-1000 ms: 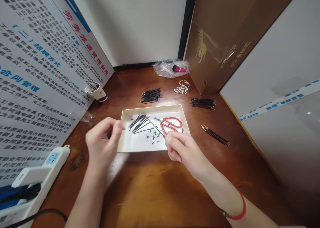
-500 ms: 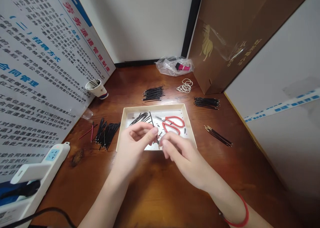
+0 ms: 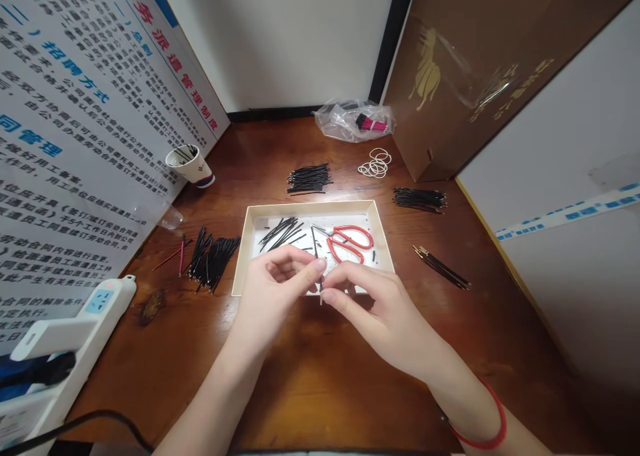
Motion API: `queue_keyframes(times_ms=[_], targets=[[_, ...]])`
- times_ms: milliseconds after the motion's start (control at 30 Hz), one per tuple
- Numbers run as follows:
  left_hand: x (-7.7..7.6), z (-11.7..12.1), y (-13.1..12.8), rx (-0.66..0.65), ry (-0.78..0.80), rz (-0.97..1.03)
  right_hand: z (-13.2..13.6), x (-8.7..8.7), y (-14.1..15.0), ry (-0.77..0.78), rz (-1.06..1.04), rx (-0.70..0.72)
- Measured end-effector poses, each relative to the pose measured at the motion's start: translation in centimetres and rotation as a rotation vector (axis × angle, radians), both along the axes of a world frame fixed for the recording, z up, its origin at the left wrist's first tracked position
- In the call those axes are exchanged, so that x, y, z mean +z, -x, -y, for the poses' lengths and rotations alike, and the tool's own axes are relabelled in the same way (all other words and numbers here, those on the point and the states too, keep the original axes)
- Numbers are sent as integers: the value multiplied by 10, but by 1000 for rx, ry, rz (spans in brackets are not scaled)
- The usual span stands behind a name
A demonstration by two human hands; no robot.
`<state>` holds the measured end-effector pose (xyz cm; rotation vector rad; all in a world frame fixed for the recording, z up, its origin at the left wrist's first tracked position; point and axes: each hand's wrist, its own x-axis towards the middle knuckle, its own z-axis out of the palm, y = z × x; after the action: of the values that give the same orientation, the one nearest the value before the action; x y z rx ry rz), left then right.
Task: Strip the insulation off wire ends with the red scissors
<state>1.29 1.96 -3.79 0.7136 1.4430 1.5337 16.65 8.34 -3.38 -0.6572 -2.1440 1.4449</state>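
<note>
In front of the tray's near edge, my left hand (image 3: 275, 289) pinches a thin black wire-like piece (image 3: 315, 241), its upper part sticking up over the tray. My right hand (image 3: 375, 303) is closed at the lower end of the same piece, thumb and forefinger together; a small pale tip shows just below. Beneath both hands lies the shallow cream tray (image 3: 244, 243), its near side partly hidden. Inside are loose black sticks (image 3: 281, 233), dark scraps and red-handled scissors (image 3: 353, 236).
Black wire-like pieces lie in a left pile (image 3: 213, 259), a back bundle (image 3: 309, 178) and a right bundle (image 3: 420, 199). Several gold-tipped ones (image 3: 441, 267) lie at right. Around are a paper cup (image 3: 193, 167), white rubber bands (image 3: 375, 164), a plastic bag (image 3: 333, 123) and a power strip (image 3: 95, 316).
My left hand has moved right from the tray's left side to meet my right hand. Both now hold the thin black piece, more upright. The view has shifted slightly.
</note>
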Motion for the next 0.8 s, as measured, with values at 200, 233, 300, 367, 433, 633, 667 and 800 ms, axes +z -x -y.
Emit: queue_keyframes(times_ms=[200,233,300,367,433,633,667,800], targets=[[0,1,-1,-33,56,162,-1,-7,0,-292,-108,45],[1,1,-1,-40,70,191,-1,-9,1,-322,-115,42],[3,1,-1,-45,107,244,-1,-11,2,-353,-134,16],[6,1,0,-37,136,280,-1,-12,3,-362,-163,-34],[7,2,0,-23,145,295,-1,-12,3,-344,-189,-87],[6,5,2,-2,98,289,0,-10,5,-187,-202,-50],[6,5,3,0,93,288,1,-10,6,-179,-202,-43],[4,5,2,9,74,301,2,-12,9,-171,-209,-56]])
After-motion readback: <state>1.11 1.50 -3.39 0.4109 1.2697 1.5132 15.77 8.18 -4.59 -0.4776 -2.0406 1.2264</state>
